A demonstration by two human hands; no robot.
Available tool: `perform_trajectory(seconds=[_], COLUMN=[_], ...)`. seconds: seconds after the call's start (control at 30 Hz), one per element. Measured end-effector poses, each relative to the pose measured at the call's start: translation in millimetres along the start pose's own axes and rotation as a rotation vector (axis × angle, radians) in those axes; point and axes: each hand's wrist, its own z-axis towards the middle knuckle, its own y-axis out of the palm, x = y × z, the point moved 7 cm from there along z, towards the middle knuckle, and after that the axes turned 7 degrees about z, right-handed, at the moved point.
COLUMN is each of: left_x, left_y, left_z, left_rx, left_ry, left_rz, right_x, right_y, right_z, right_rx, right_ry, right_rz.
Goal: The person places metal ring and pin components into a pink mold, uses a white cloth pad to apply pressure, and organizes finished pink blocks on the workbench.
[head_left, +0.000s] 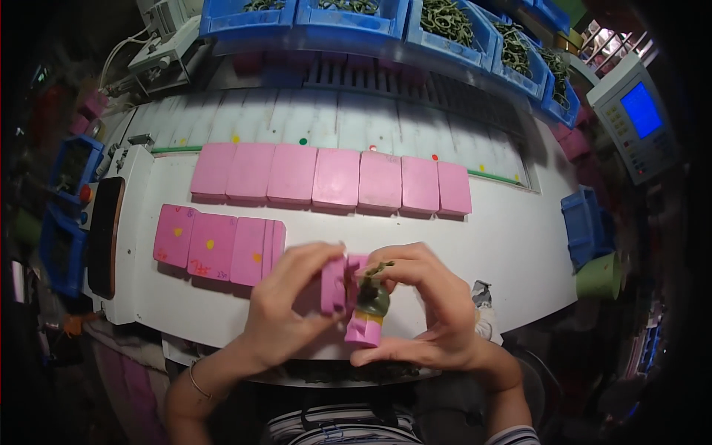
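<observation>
My left hand (276, 311) grips one pink rubber mould half (333, 288) by its edges, in front of my body. Close beside it, my right hand (449, 319) is closed around another pink mould half (363, 333), with the thumb at its lower end. A dark green, waxy-looking piece (373, 297) sticks up from this right half, near my right fingertips. A yellowish strip shows just below the green piece. The two halves stand apart, at least in part; their inner faces are mostly hidden by my fingers.
A row of several pink blocks (336, 178) lies across the white table (512, 256). A shorter row with yellow marks (211, 244) sits left. Blue bins (452, 33) of green pieces line the back. A control box with a blue screen (641, 110) stands right.
</observation>
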Motion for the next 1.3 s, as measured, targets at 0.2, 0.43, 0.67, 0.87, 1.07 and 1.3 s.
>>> perform_trajectory(seconds=[0.2, 0.43, 0.67, 0.87, 1.07, 1.3], left_x=[53, 15, 3, 8, 19, 26], left_y=[-19, 16, 32, 29, 37, 32], left_z=[-4, -32, -41, -43, -34, -34], left_rx=[-0.043, 0.041, 0.078, 0.041, -0.044, 0.068], left_ry=[0.057, -0.26, -0.447, -0.335, -0.259, -0.183], left_rz=[0.09, -0.388, -0.586, -0.429, -0.322, -0.239], right_x=[-18, -8, 39, 43, 28, 30], right_y=[1, 5, -2, -5, -10, 6], right_z=[-17, -41, -70, -78, -62, -66], right_rx=[-0.016, 0.011, 0.134, 0.187, 0.122, 0.02], right_ry=[-0.074, 0.062, 0.374, 0.216, 0.282, 0.452], right_rz=[-0.255, -0.247, -0.203, -0.648, 0.129, 0.355])
